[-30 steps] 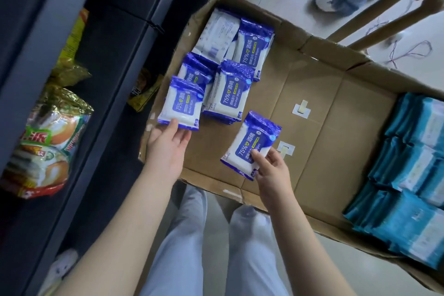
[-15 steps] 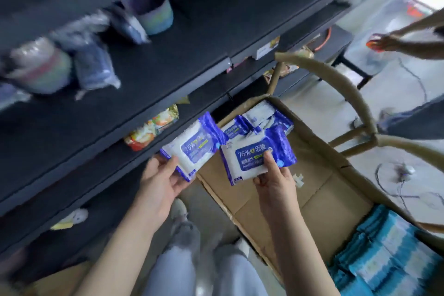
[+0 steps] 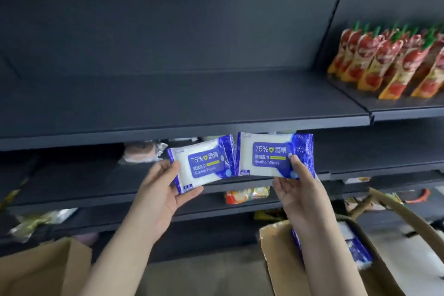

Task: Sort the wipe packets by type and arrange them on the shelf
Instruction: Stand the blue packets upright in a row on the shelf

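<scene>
Each of my hands holds one blue-and-white alcohol wipe packet, side by side, just below the front lip of a bare dark shelf (image 3: 182, 103). My left hand (image 3: 163, 190) grips the left packet (image 3: 204, 163) at its lower left corner, thumb under it. My right hand (image 3: 300, 190) pinches the right packet (image 3: 269, 154) at its lower right, thumb on the label. More blue packets (image 3: 353, 245) lie in the cardboard box (image 3: 271, 243) at the lower right, partly hidden by my right forearm.
Red-and-yellow sauce pouches (image 3: 389, 62) stand in rows on the shelf section to the right. Lower shelves hold snack bags (image 3: 247, 193) and wrapped items (image 3: 141, 151). Another cardboard box (image 3: 45, 269) sits at lower left. A tan curved chair frame (image 3: 403, 209) rises at the right.
Both hands picked a packet out of the box and lifted them up to the shelf front. My view swung from the box up to the shelving.
</scene>
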